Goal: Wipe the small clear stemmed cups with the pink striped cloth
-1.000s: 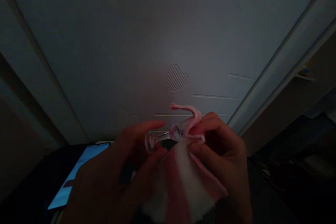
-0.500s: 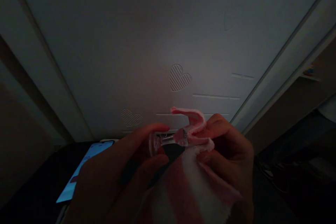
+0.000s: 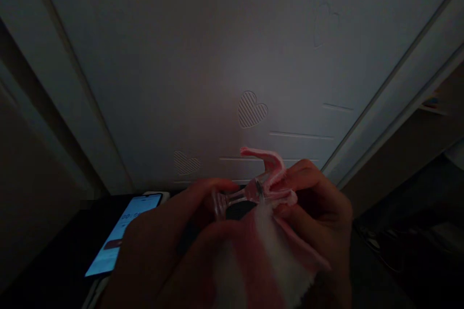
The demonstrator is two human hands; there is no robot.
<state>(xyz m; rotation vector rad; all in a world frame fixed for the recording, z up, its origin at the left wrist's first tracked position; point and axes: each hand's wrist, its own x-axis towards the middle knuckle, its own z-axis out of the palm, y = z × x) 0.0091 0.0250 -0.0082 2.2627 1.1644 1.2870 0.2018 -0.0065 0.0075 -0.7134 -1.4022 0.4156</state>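
Note:
A small clear stemmed glass [image 3: 237, 197] lies sideways between my two hands. My left hand [image 3: 170, 231] is closed around its round foot, with the thumb and fingers on either side. A pink-and-white striped cloth [image 3: 266, 256] is bunched at the glass's bowl end, and a fold of it curls up above. My right hand [image 3: 311, 203] pinches the cloth there. The rest of the cloth hangs down below both hands. Dim light hides how far the cloth reaches inside the bowl.
A phone with a lit screen [image 3: 123, 231] lies on a dark surface at the lower left. Ahead stands a pale panel [image 3: 203, 58] with engraved hearts and lines. Cables and dark items lie at the lower right.
My left fingers have shifted a little on the glass's foot, and the lower ones now reach over the cloth. The view has moved slightly. Both holds continue.

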